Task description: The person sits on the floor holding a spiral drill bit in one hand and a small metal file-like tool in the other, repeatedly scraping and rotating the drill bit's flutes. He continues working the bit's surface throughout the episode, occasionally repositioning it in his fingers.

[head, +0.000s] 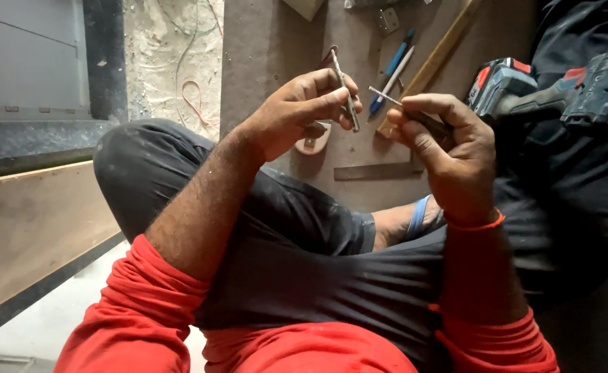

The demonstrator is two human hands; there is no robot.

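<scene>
I sit cross-legged on the floor in dark trousers and red sleeves. My left hand (302,110) pinches a thin metal drill bit (346,92), held nearly upright between thumb and fingers. My right hand (442,148) grips a second slim metal bit (385,97) that points left toward the first one. The two tips are a short gap apart above my knees. An orange thread circles my right wrist.
A blue cordless drill (525,90) lies at the right on dark cloth. On the board in front lie a blue pen (394,65), a wooden strip (438,55), a flat metal ruler (376,170) and a small hinge (387,19). A wooden plank (27,228) runs along the left.
</scene>
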